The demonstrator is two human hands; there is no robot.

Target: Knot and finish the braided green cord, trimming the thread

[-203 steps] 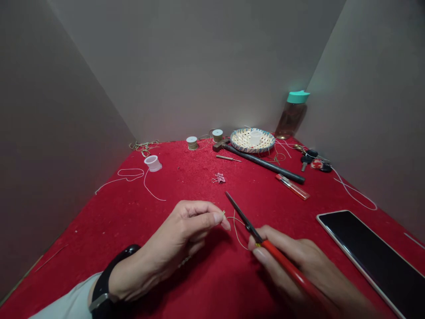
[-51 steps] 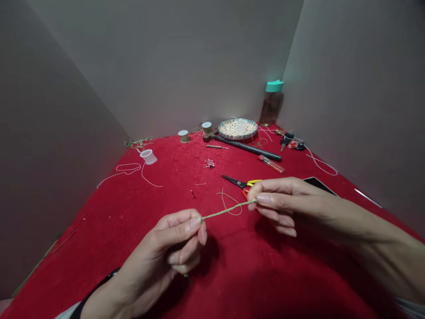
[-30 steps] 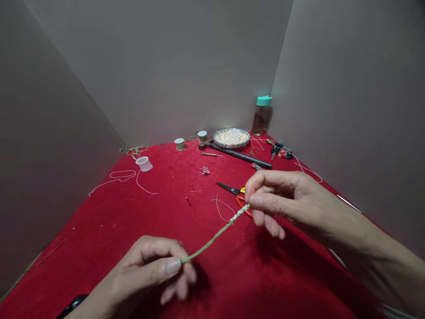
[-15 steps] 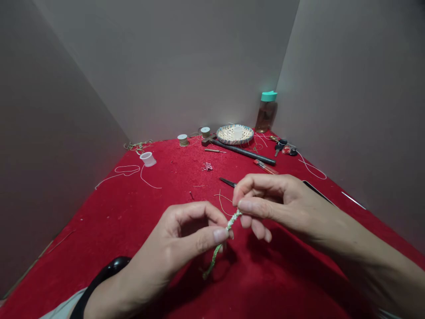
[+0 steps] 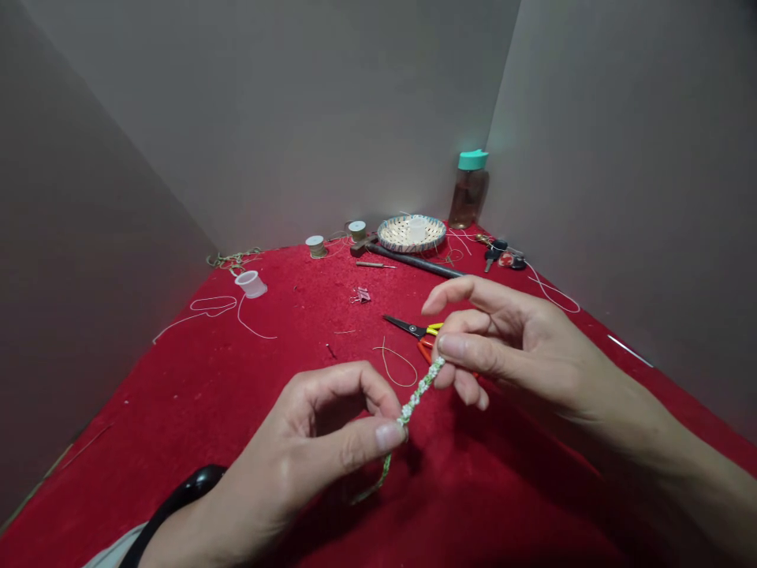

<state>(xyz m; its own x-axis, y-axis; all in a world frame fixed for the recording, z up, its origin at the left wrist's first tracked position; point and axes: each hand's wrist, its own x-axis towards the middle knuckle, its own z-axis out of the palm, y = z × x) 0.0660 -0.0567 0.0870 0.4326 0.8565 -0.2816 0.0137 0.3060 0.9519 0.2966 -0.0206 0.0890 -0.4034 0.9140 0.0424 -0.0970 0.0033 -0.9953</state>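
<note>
A green and white braided cord (image 5: 421,392) is stretched at a slant between my two hands. My left hand (image 5: 337,442) pinches it between thumb and forefinger, and a thin green tail hangs below that pinch. Higher and to the right, my right hand (image 5: 502,339) holds the upper end between thumb and fingers, its forefinger raised off the cord. Just beyond my right hand lie scissors (image 5: 412,327) with yellow and red handles, partly hidden by its fingers. A loop of thin thread (image 5: 395,384) lies on the red cloth (image 5: 236,410) between the hands.
At the back stand a woven tray (image 5: 412,246), two thread spools (image 5: 316,248), a hammer (image 5: 414,261) and a bottle (image 5: 469,193). An awl (image 5: 374,264) and a pink clip (image 5: 361,296) lie nearer. A white spool (image 5: 251,285) is left, keys (image 5: 495,252) right.
My hands have moved apart, baring more of the braid. My right forefinger has lifted, and the scissors' handles now show. The view has shifted slightly.
</note>
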